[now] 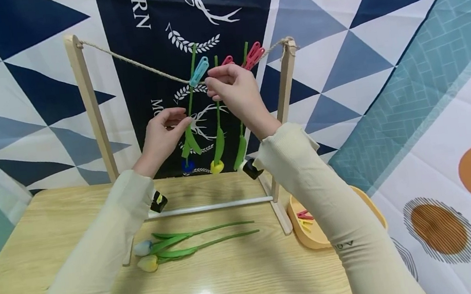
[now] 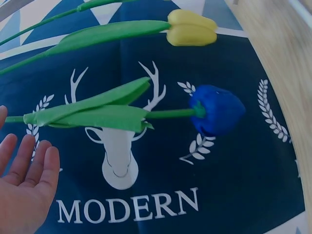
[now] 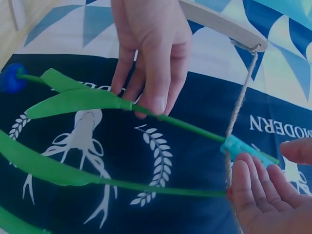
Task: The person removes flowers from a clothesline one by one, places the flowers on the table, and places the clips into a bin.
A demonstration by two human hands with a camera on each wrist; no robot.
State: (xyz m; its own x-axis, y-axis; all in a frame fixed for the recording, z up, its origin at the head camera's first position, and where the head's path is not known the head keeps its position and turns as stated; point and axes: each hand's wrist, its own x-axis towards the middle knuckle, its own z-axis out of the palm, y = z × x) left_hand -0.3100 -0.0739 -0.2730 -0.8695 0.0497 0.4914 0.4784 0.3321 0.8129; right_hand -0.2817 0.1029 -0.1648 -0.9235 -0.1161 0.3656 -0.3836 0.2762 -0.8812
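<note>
A blue tulip (image 2: 219,111) hangs head down from the twine (image 1: 132,61), its stem clipped by a light blue clothespin (image 3: 248,151). My left hand (image 1: 166,132) holds its green stem between thumb and fingers, just above the leaves. Beside the clothespin is my right hand (image 1: 235,90), thumb spread away from its fingers; the fingertips overlap the clothespin's handle end in the right wrist view. A yellow tulip (image 1: 217,167) and a pale tulip (image 1: 241,161) hang to the right from red clothespins (image 1: 253,55), the pale bloom partly covered by the right wrist's camera.
The twine runs between two wooden posts (image 1: 91,106), with a white bar (image 1: 212,206) low between them. Two more tulips, one pale blue (image 1: 143,248) and one pale yellow (image 1: 148,263), lie on the table (image 1: 234,284). A yellow basket (image 1: 313,240) with clothespins stands right, partly behind the right sleeve.
</note>
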